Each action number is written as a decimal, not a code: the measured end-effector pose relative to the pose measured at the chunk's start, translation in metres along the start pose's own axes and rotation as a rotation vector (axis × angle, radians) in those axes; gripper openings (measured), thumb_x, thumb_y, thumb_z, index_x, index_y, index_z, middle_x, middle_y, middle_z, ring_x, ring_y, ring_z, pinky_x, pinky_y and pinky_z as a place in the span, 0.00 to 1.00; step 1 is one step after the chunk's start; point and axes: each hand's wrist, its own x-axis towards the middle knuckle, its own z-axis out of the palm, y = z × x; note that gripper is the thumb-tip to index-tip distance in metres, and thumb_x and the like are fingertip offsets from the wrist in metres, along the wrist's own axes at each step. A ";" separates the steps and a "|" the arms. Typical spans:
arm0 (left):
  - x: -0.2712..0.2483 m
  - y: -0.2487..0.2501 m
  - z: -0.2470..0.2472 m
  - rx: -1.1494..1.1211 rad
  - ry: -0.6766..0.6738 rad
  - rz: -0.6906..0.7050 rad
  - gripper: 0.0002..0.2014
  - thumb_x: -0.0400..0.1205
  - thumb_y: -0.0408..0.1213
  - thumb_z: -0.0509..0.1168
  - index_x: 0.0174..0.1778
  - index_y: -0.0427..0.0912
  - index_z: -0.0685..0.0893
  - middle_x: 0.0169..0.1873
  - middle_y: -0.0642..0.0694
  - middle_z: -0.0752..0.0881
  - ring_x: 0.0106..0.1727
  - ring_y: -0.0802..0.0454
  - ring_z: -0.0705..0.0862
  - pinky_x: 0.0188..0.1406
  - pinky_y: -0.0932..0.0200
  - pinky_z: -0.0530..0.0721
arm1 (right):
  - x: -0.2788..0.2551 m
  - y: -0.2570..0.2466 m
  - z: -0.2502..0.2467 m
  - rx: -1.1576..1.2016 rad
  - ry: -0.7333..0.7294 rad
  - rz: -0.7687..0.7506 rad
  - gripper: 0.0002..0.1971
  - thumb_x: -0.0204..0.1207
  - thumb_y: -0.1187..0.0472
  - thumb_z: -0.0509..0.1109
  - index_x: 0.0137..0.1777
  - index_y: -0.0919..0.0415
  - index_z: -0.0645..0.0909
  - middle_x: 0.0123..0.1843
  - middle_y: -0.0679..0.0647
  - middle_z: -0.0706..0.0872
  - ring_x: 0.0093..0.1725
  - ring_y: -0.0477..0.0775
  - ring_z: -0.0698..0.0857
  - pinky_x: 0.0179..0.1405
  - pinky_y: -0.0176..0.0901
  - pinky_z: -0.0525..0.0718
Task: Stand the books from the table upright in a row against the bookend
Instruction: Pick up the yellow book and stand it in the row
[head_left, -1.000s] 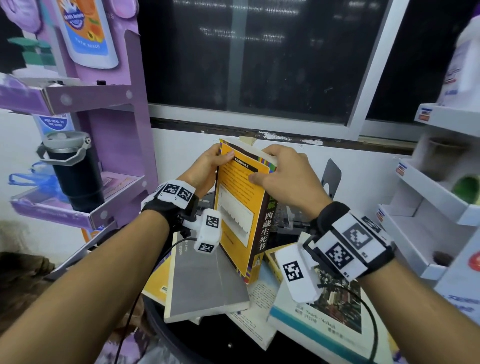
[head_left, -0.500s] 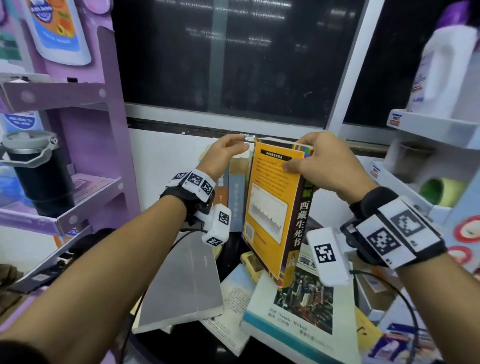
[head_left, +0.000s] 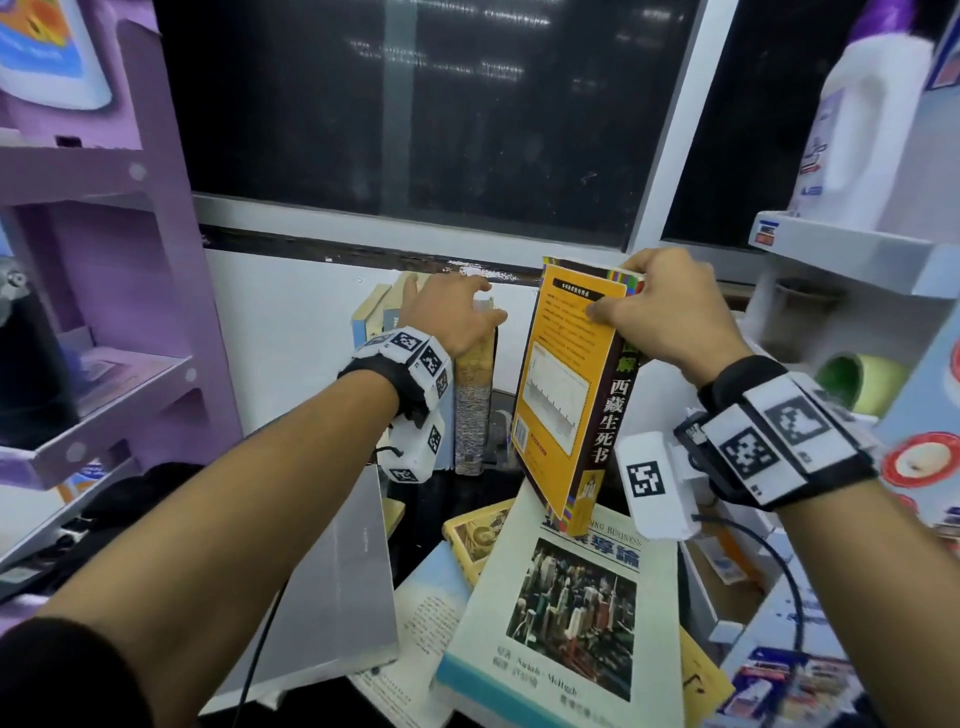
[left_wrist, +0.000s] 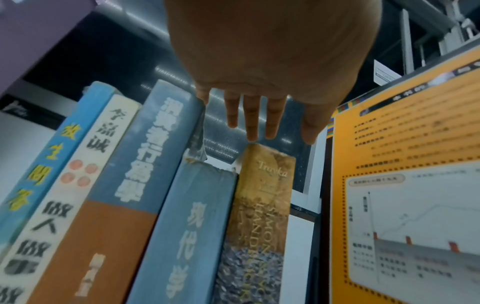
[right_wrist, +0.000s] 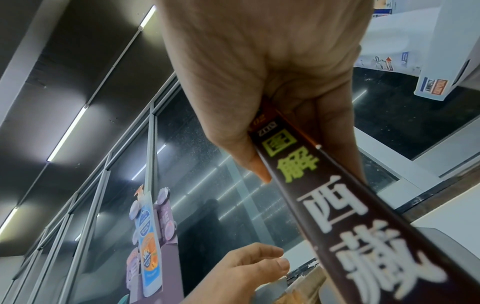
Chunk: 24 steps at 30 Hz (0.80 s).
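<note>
My right hand grips the top edge of a yellow book with a dark spine, thumb on the cover and fingers behind. I hold the book upright and slightly tilted, its lower corner over a large white book lying flat. A gap of bare table separates it from a row of several upright books on its left. My left hand lies over the tops of that row, fingers straight, by the tan spine. The right wrist view shows the dark spine pinched in my right hand. I cannot make out the bookend.
A grey book, a thin booklet and a small yellow book lie flat on the black table. A purple shelf unit stands at the left. White shelves with a white bottle stand at the right. A dark window is behind.
My left hand has let go of the yellow book and moved onto the tops of the standing row. My right hand alone now holds the book, more upright and farther right.
</note>
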 end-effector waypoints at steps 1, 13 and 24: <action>0.003 0.000 0.001 0.041 -0.022 -0.005 0.27 0.79 0.61 0.59 0.71 0.52 0.78 0.72 0.46 0.78 0.75 0.45 0.71 0.78 0.36 0.53 | 0.004 0.001 0.004 -0.003 0.015 -0.001 0.10 0.77 0.56 0.74 0.51 0.60 0.79 0.48 0.57 0.88 0.48 0.58 0.89 0.49 0.57 0.90; 0.021 -0.004 -0.003 0.261 -0.377 0.041 0.31 0.81 0.66 0.50 0.80 0.61 0.65 0.82 0.51 0.64 0.81 0.43 0.63 0.76 0.35 0.59 | 0.052 0.009 0.060 0.000 0.156 0.007 0.11 0.78 0.53 0.71 0.55 0.58 0.78 0.53 0.57 0.87 0.51 0.58 0.87 0.49 0.53 0.89; 0.024 -0.016 -0.012 0.194 -0.494 0.118 0.31 0.81 0.68 0.50 0.79 0.61 0.65 0.78 0.49 0.71 0.77 0.43 0.70 0.76 0.46 0.66 | 0.064 0.020 0.111 -0.044 0.161 0.019 0.15 0.77 0.50 0.68 0.60 0.55 0.76 0.56 0.59 0.87 0.51 0.63 0.87 0.48 0.60 0.89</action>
